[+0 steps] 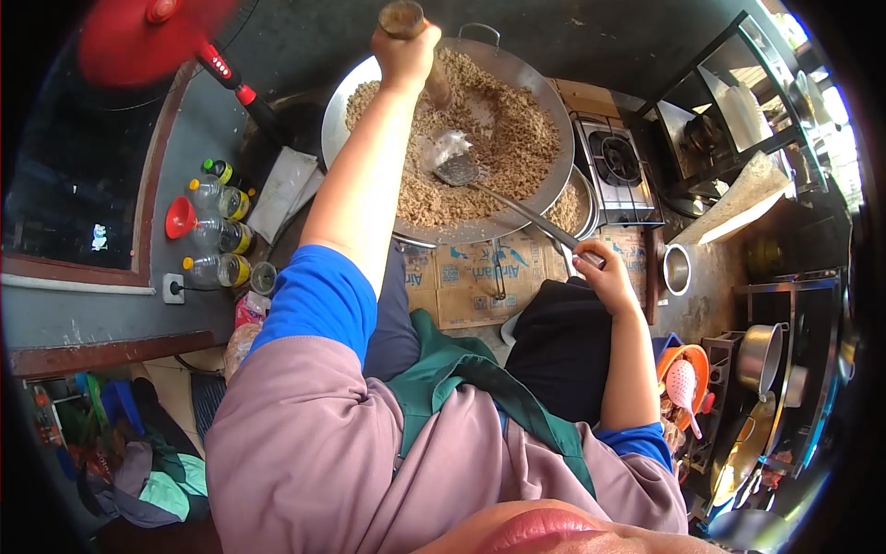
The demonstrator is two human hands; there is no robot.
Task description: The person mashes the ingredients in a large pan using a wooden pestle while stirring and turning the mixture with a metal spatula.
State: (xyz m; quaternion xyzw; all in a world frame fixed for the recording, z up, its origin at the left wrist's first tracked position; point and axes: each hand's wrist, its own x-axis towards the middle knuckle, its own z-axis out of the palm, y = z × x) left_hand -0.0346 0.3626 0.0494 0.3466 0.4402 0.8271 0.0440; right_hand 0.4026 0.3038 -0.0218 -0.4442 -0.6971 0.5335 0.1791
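Observation:
A wide metal wok (pixel 337 125) holds a large heap of brown crumbly food (pixel 503 120). My left hand (pixel 406 55) is closed round a thick wooden stick (pixel 439 88) that slants down into the heap; its lower end is not clearly visible. My right hand (pixel 604 277) grips the end of a long-handled metal skimmer (pixel 526 214). The skimmer's dark head rests in the food near the wok's middle, beside a bright whitish patch (pixel 449 148) I cannot make out.
A gas stove (pixel 620 175) stands right of the wok, beside a pan of similar crumbs (pixel 568 208). Flattened cardboard (pixel 461 286) covers the floor in front. Several bottles (pixel 217 231) line the left wall, below a red fan (pixel 157 37). Shelves with pots (pixel 761 360) are on the right.

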